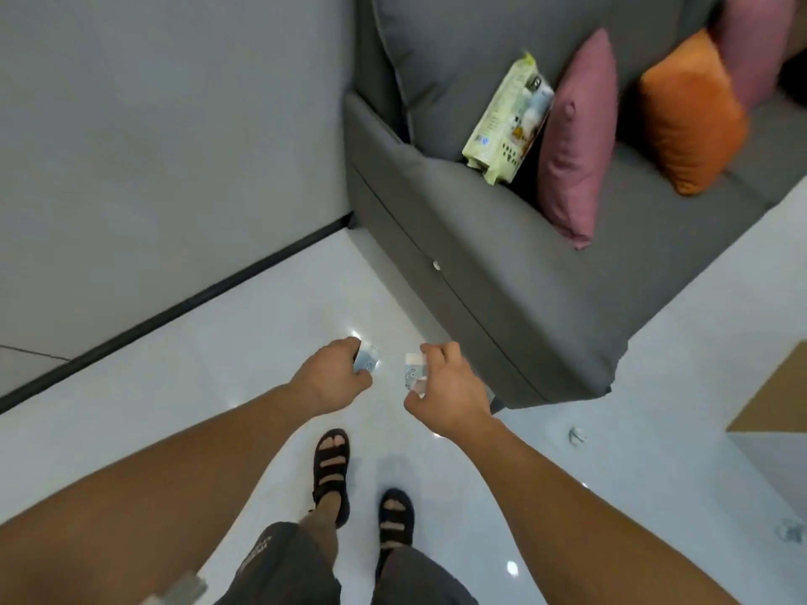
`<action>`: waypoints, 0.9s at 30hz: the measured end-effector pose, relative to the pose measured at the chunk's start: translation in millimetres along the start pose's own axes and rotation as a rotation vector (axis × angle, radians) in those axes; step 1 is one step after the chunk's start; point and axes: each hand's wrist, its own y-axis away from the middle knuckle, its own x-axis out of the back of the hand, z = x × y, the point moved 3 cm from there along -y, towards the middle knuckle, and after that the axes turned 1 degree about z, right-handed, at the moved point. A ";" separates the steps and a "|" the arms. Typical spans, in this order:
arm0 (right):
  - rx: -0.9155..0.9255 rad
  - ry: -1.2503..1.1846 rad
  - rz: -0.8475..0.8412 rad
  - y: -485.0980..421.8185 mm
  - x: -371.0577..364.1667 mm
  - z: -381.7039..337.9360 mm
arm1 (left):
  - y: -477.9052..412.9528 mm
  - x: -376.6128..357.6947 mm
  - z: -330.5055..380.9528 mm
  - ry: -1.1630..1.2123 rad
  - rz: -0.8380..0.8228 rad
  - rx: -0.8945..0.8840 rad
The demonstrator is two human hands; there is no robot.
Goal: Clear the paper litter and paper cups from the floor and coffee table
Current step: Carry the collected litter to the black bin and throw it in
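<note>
One paper scrap is pinched in the left hand, a second scrap in the right hand. Both should be held firmly while the crumpled paper on the floor, at right, is collected.

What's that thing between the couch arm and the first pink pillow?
A pale green printed packet stands there, leaning against the pink pillow, beside the grey couch arm. The head view shows it.
</note>
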 end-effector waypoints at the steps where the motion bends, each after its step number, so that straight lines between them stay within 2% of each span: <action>1: 0.034 0.014 -0.002 6.7 10.5 -14.7 | 15.9 12.9 1.4 0.007 0.036 0.014; 7: 0.237 0.131 -0.034 51.8 46.3 -90.3 | 129.2 53.8 -13.7 0.102 0.220 0.141; 15: 0.597 0.339 -0.097 113.1 30.4 -221.5 | 284.7 85.7 -100.7 0.294 0.519 0.352; 22: 0.931 0.476 -0.130 212.5 -49.2 -393.6 | 462.6 107.7 -226.9 0.420 0.831 0.558; 27: 1.116 0.487 -0.203 309.9 -139.6 -515.4 | 611.7 99.3 -329.4 0.442 0.943 0.760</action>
